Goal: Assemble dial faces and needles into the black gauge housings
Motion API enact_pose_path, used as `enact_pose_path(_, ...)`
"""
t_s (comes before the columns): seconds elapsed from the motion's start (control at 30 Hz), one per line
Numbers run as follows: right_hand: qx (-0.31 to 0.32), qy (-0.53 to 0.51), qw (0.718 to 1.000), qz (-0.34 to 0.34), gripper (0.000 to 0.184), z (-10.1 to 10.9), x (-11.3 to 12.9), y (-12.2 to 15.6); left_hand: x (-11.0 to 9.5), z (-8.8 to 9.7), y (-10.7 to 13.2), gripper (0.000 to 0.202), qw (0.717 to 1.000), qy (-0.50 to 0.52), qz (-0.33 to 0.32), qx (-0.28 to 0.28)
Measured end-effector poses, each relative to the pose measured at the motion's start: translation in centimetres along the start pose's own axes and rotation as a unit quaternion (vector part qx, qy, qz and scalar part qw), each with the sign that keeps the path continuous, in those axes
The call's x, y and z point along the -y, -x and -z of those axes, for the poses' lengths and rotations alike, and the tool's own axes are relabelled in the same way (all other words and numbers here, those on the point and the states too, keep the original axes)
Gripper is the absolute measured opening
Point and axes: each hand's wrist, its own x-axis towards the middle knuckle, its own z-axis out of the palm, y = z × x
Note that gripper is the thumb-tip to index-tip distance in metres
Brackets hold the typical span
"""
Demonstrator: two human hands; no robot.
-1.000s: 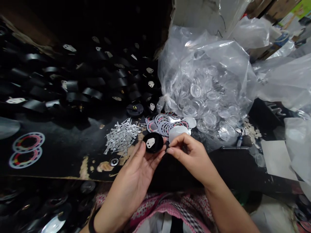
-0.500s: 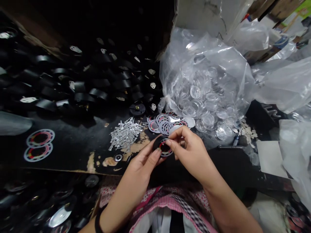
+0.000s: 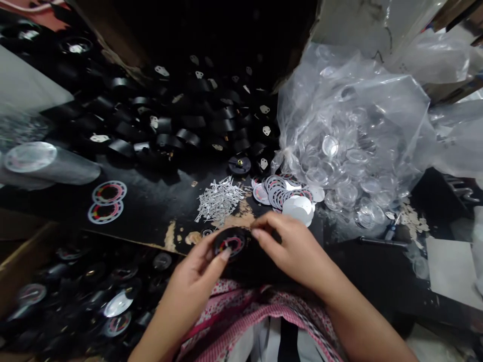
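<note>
My left hand (image 3: 199,269) grips a round black gauge (image 3: 233,242) with a red, yellow and white printed dial face, the thumb pressed on its front. Just right of the gauge's rim, my right hand (image 3: 289,246) has thumb and forefinger pinched together; whatever may be between them is too small to make out. Beyond the hands lies a heap of small white gauge pointers (image 3: 221,200). To its right spread overlapping printed dial discs (image 3: 277,193), some showing plain pale backs (image 3: 298,208).
A clear plastic bag (image 3: 354,125) of transparent round covers stands at the back right. Black housings (image 3: 188,136) crowd the back left. Two dial discs (image 3: 106,211) lie at left. A box of gauges (image 3: 116,301) sits below the table edge. A screwdriver (image 3: 392,229) lies right.
My right hand has come away from the gauge's face to its right side. My left hand has shifted left with the gauge, now tilted. The camera view has turned left.
</note>
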Motion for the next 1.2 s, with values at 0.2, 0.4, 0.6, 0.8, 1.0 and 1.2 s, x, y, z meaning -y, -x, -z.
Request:
enact_pose_path(0.2, 0.006, 0.259, 0.965, 0.052, 0.016, -1.5, 1.5, -3.7, -0.9, 2.7, 0.1, 0.014, 0.969, 0.217, -0.006, -0.119)
enact_pose_path(0.4, 0.056, 0.311, 0.942, 0.111, 0.016, -3.8, 2.9, -3.8, -1.7, 2.1, -0.6, 0.014, 0.959, 0.268, -0.013, -0.092)
enact_pose_path(0.6, 0.025, 0.317, 0.948, 0.022, 0.02, -4.9, 3.5, -4.4, -2.6, 0.6, -1.5, 0.015, 0.959, 0.275, -0.03, -0.067)
enact_pose_path(0.8, 0.018, 0.303, 0.953, -0.012, 0.021, -5.1, 3.9, -4.7, -2.9, -0.3, -2.2, 0.019, 0.954, 0.291, -0.009, -0.075)
enact_pose_path(1.0, 0.002, 0.299, 0.954, -0.016, 0.022, -4.6, 3.1, -4.6, -2.9, -0.1, -1.6, 0.014, 0.959, 0.264, -0.069, -0.079)
enact_pose_path(1.2, -0.002, 0.267, 0.963, -0.022, 0.016, -3.5, 2.1, -4.0, -2.2, 0.9, -0.6, 0.015, 0.954, 0.284, -0.022, -0.093)
